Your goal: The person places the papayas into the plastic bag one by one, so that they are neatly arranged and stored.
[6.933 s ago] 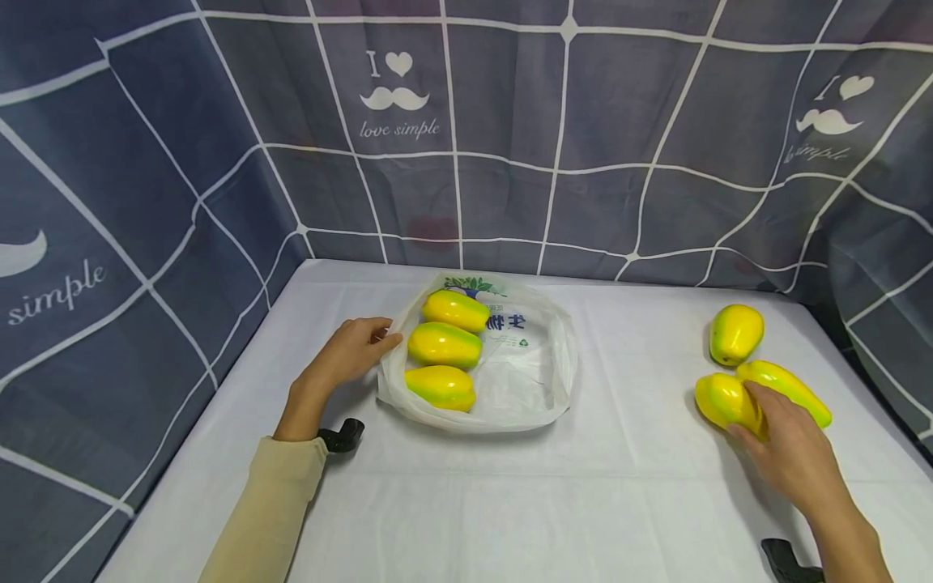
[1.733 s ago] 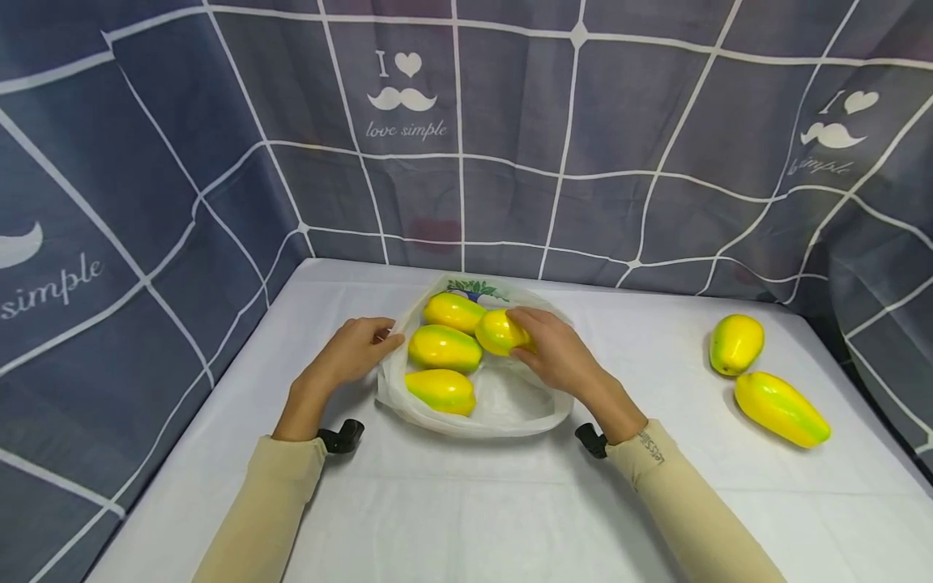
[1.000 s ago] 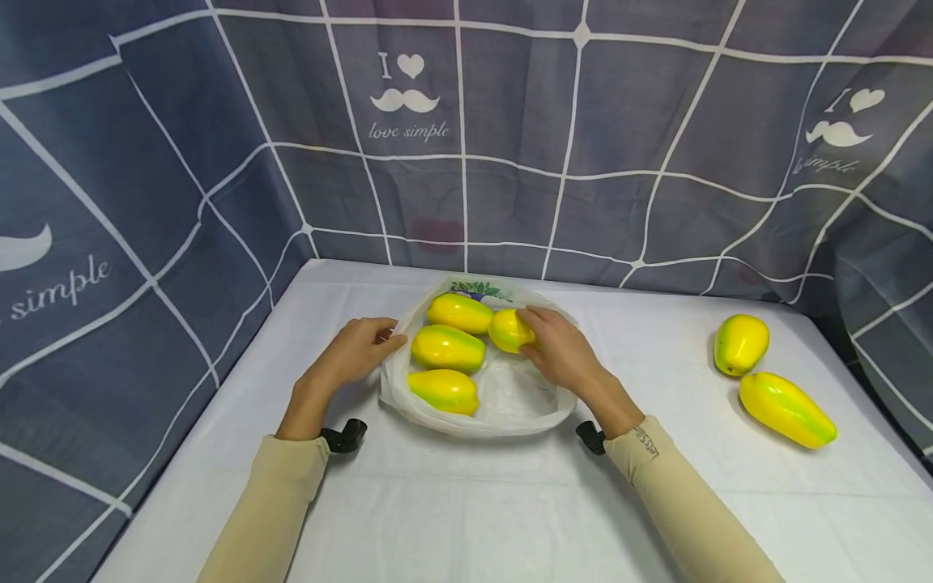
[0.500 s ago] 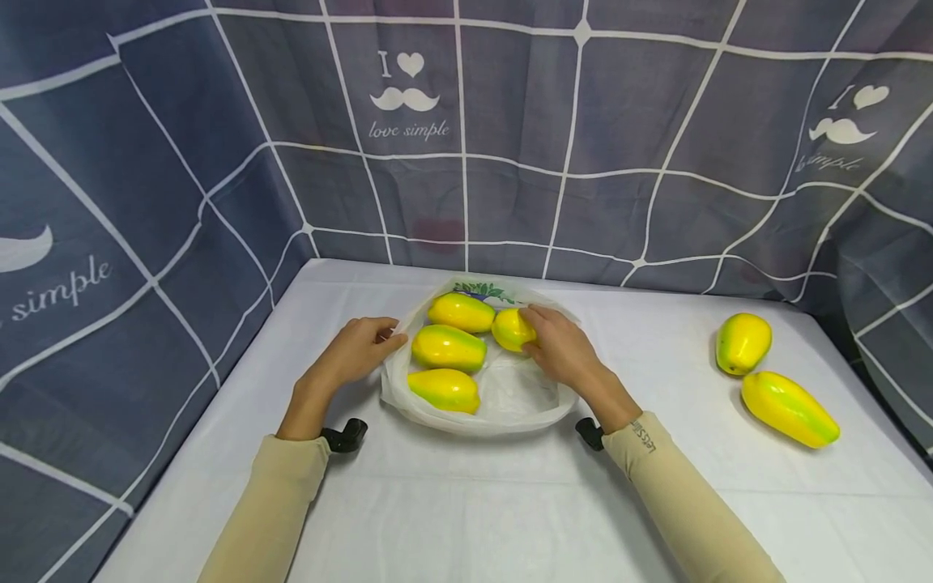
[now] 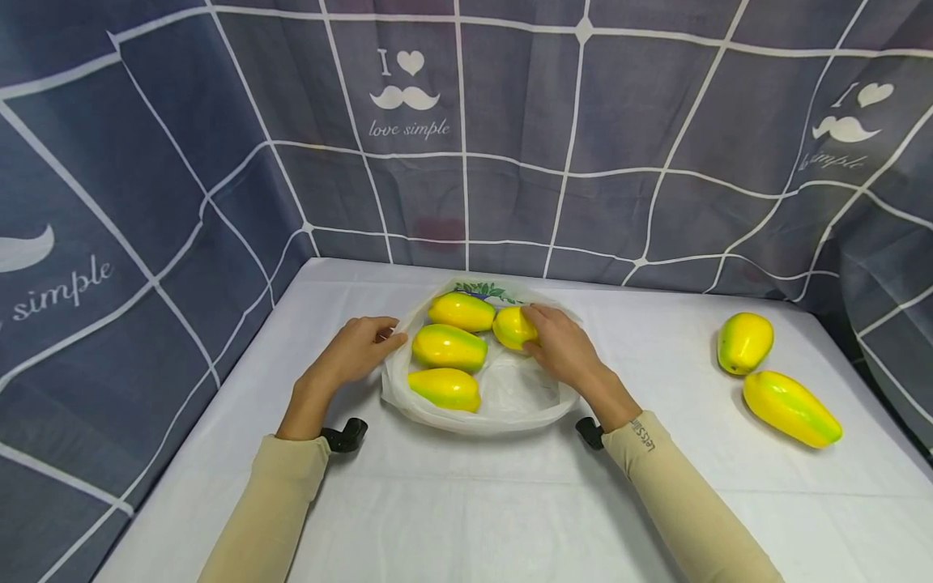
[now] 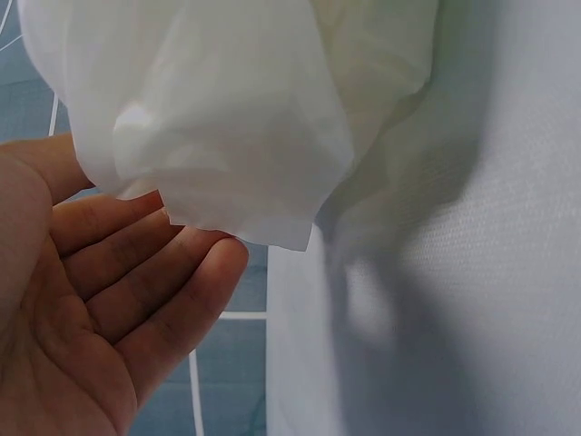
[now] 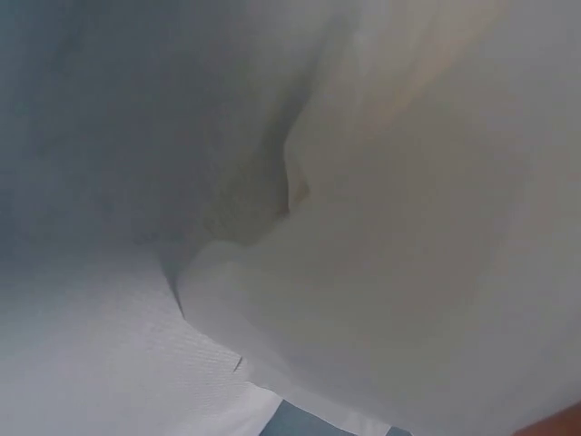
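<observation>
A white translucent plastic bag lies with its mouth spread on the table. Three yellow-green papayas are stacked along its left side: a far one, a middle one and a near one. My left hand pinches the bag's left rim; in the left wrist view the thumb and fingers of this hand meet at the plastic. Inside the bag's far right part, my right hand grips a fourth papaya beside the far one. Bag plastic covers most of the right wrist view.
Two more papayas rest on the white-covered table at the right: a rounder-looking one and a long one nearer me. A dark grid-patterned curtain stands behind and at both sides.
My right hand has carried a papaya from the group at the right leftward into the bag. Over the last second it has barely moved. My left hand has stayed on the rim.
</observation>
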`<state>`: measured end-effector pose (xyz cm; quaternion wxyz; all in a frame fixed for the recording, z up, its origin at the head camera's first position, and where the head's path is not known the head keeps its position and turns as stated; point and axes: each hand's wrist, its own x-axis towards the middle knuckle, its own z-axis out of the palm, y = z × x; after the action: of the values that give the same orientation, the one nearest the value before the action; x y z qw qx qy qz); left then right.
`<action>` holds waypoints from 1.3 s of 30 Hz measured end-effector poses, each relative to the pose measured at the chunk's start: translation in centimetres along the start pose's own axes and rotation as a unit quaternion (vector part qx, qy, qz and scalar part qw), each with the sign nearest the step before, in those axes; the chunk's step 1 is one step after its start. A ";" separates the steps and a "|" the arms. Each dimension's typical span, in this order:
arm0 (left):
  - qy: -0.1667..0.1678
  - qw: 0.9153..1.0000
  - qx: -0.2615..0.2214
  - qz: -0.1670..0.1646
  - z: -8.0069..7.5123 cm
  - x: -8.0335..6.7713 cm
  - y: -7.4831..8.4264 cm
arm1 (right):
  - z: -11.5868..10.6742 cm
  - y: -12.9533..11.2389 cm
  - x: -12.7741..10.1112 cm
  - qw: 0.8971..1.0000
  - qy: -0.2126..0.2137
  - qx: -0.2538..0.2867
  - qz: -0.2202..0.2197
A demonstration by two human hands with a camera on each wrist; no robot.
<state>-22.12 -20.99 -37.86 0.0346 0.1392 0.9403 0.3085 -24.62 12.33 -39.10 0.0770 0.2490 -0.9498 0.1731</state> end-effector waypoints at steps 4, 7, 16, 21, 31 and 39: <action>0.003 1.000 0.000 0.007 0.0 0.0 0.0 | 0.0 0.1 0.0 1.000 0.001 0.001 0.002; 0.005 1.000 0.001 0.010 0.1 0.1 -0.1 | 0.1 0.1 0.1 1.000 0.001 0.002 0.003; 0.005 1.000 0.002 0.010 0.0 0.0 0.0 | -0.2 0.0 -0.1 1.000 -0.010 0.012 0.012; 0.007 1.000 0.001 0.009 0.0 0.0 -0.1 | -0.2 0.0 -0.2 1.000 -0.007 0.019 0.006; 0.012 1.000 -0.003 0.011 0.1 -0.1 -0.1 | 0.1 0.8 -0.5 0.996 0.011 0.091 0.008; 0.012 1.000 -0.009 0.016 0.1 -0.1 0.0 | 0.2 1.0 -0.8 0.993 0.026 0.111 0.008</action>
<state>-22.02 -20.96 -37.98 0.0201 0.1500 0.9355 0.3194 -24.44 13.40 -39.78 0.0725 0.2434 -0.9245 0.2842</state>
